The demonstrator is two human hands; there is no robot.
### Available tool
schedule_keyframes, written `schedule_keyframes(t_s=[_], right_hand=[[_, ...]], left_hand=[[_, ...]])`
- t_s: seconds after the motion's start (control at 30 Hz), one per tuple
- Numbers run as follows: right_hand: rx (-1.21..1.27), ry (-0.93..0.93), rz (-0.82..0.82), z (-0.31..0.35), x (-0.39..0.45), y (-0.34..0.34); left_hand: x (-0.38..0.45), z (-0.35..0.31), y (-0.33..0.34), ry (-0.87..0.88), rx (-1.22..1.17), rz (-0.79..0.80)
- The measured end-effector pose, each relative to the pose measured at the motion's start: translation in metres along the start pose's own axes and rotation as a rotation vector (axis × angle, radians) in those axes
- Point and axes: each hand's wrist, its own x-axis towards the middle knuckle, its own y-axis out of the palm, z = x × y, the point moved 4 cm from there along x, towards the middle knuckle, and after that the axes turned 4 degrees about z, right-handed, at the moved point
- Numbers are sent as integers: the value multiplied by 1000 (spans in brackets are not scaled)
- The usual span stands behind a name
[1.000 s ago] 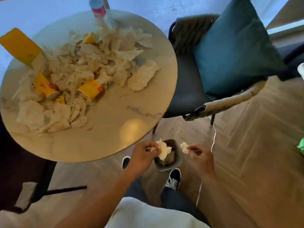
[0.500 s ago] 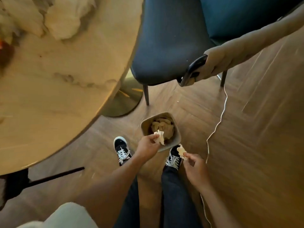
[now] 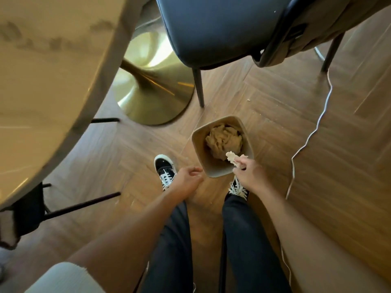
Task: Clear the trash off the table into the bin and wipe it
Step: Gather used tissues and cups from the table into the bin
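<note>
Tabletop [image 3: 48,66] is cut off at the frame's top and left edges; only a bare marbled part shows, blurred, so any trash on it is out of view. Chair [image 3: 211,28] is cropped at the top too, w/ just the dark seat, one leg and a tan cloth-wrapped armrest visible.

Bin [image 3: 213,170], a small tan square-mouthed one, stands on the wood floor in front of the person's shoes. Inside it sits a heap of crumpled paper [image 3: 224,142], filling the far half of the opening; single pieces can't be told apart.

Right hand [image 3: 248,172] is over the bin's near-right corner, fingers pinching a small crumpled tissue scrap [image 3: 231,157] that pokes out above the bin's mouth, just short of the heap. The scrap is pale, ragged, twisted.

Left hand [image 3: 188,178] is just left of the bin's near edge, fingers loosely curled, holding nothing, not touching the bin.

A white cable [image 3: 313,132] runs along the floor right of the bin. The table's gold base [image 3: 152,89] stands beyond the bin, to its left.
</note>
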Motion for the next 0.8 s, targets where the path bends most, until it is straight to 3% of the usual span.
schedule_keyframes(t_s=[0.13,0.4,0.67,0.8], right_hand=[[-8,28,59,13,-16,6],[50,-8,19,58,-101,-8],[49,-229,-12,164,-207,-6],[-10,-378,-114,232,-247,-2]], left_hand=[[-28,7,-19,5,-30,-10],[-109,4,-50,89,-103,-51],[-221,-5,-94,282,-227,-36],[-261,-6,-128,365,-310,-75]])
